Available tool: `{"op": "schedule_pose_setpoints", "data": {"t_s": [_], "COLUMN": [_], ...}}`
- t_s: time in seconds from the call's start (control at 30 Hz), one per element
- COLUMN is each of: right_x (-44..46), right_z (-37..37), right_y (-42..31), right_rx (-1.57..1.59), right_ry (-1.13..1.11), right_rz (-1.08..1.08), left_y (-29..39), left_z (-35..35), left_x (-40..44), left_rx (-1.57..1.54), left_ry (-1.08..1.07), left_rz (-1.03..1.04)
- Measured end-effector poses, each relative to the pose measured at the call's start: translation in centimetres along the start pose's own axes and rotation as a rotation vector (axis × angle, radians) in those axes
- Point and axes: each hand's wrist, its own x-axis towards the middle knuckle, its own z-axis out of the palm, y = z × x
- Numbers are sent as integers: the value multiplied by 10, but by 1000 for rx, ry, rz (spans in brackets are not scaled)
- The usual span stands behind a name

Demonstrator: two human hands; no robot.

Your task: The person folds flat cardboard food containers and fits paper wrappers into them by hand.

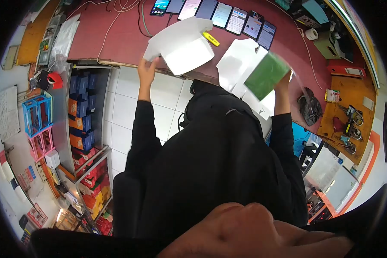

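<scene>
My left hand (146, 74) grips the lower left edge of a white folded sheet of card (187, 55), which overhangs the front edge of the table. On the right, my right hand (283, 85) holds a flat green rectangular piece (266, 76), slightly blurred; its kind I cannot tell. Beneath and beside that piece lie more white card sheets (236, 60), partly covered by it. A yellow highlighter (211, 38) rests against the far right side of the white folded sheet.
Several phones (236, 20) lie in a row along the back of the red table (116, 36). A dark crumpled bag (309, 106) sits at the right. Loose cables cross the tabletop. Shelves of boxes (81, 114) stand at the left, below table height.
</scene>
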Motion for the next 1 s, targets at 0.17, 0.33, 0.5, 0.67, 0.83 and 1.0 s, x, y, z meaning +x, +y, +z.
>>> {"op": "schedule_pose_setpoints", "data": {"t_s": [0.17,0.33,0.5,0.67,0.83,1.0], "right_x": [24,41,36,29,34,-10], "right_z": [28,26,38,-10,-41,-22], "right_y": [-33,-47,-105,-75,24,-61], "right_rx": [75,-369,-498,-693,-179,-618], "right_ry": [102,127,101,49,-71,-29], "right_rz": [64,-331,-251,-168,-287,-355], "left_y": [74,188,260,278,287,291], "left_z": [13,-1,2,13,12,18], "left_x": [19,21,2,-19,-32,-36], "left_rx": [-426,-312,-468,-601,-641,-650], "left_ry": [0,-19,-236,-292,-402,-374], "left_rz": [51,337,341,441,372,465]}}
